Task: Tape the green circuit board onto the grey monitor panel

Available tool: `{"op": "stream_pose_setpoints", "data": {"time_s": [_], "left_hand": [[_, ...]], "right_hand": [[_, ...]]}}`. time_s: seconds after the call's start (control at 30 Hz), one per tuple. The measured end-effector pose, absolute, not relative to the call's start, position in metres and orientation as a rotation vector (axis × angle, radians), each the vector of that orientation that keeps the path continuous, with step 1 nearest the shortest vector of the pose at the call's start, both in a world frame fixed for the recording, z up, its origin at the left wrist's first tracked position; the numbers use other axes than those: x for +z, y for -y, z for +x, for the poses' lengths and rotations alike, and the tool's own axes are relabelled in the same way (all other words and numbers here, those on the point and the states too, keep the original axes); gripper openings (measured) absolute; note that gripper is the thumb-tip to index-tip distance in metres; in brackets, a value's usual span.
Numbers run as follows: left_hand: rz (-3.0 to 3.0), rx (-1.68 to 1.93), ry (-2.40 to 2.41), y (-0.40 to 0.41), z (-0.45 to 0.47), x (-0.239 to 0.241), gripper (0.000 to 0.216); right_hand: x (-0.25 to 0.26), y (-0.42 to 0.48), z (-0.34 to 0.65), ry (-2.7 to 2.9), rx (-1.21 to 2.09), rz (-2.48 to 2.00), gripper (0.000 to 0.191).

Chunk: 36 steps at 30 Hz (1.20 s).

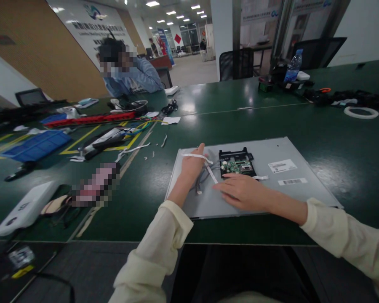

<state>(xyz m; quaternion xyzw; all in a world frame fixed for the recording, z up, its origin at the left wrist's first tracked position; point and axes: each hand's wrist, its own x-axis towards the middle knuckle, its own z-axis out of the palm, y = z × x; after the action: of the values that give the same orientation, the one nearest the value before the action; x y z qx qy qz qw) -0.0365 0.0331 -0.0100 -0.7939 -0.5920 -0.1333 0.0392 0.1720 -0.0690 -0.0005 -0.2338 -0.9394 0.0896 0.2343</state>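
Note:
A flat grey metal panel (259, 204) lies on the table in front of me, with a green circuit board in a black frame (238, 166) on its upper middle. My left hand (193, 166) is over the panel's left side, closed around a white tape strip (189, 155) that crosses its fingers; the fingertips are partly hidden. A second white strip (211, 173) slants from there toward my right hand (244, 191). That hand lies on the panel below the board, fingers stretched out, their tips by the strip's lower end. Grey cables (203, 179) run beside the board.
To the left are a blue tray (38, 145), a white device (27, 208) and a blurred pink object (96, 185). A person (132, 73) sits across the table. At the far right are a water bottle (293, 66) and a white ring (361, 112).

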Motion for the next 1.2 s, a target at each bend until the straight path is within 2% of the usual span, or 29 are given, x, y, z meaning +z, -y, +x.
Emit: {"op": "stream_pose_setpoints", "data": {"time_s": [0.1, 0.23, 0.33, 0.4, 0.87, 1.0, 1.2], "left_hand": [[-2.331, -0.445, 1.753, -0.023, -0.032, 0.001, 0.042], [-2.312, -0.459, 1.664, -0.003, -0.008, 0.028, 0.041], [-2.353, -0.437, 1.580, 0.006, 0.016, 0.043, 0.041], [-2.401, -0.409, 1.518, 0.007, 0.030, 0.048, 0.040], [-2.384, -0.172, 1.488, -0.021, 0.060, 0.039, 0.037], [-2.305, -0.277, 1.671, -0.033, 0.047, 0.040, 0.025], [-2.387, -0.630, 1.643, -0.033, 0.038, 0.031, 0.032]], "right_hand": [[0.010, 0.062, 0.187, 2.301, 0.442, -0.820, 0.033], [0.020, 0.047, 0.202, 1.811, 0.899, -0.965, 0.035], [0.023, 0.040, 0.205, 1.650, 1.199, -0.991, 0.042], [0.023, 0.038, 0.205, 1.622, 1.279, -1.027, 0.041], [0.008, 0.026, 0.246, 1.339, 1.296, -1.195, 0.026], [-0.007, 0.018, 0.252, 1.240, 1.264, -1.251, 0.031], [-0.017, 0.010, 0.257, 1.368, 1.257, -1.417, 0.034]]}}
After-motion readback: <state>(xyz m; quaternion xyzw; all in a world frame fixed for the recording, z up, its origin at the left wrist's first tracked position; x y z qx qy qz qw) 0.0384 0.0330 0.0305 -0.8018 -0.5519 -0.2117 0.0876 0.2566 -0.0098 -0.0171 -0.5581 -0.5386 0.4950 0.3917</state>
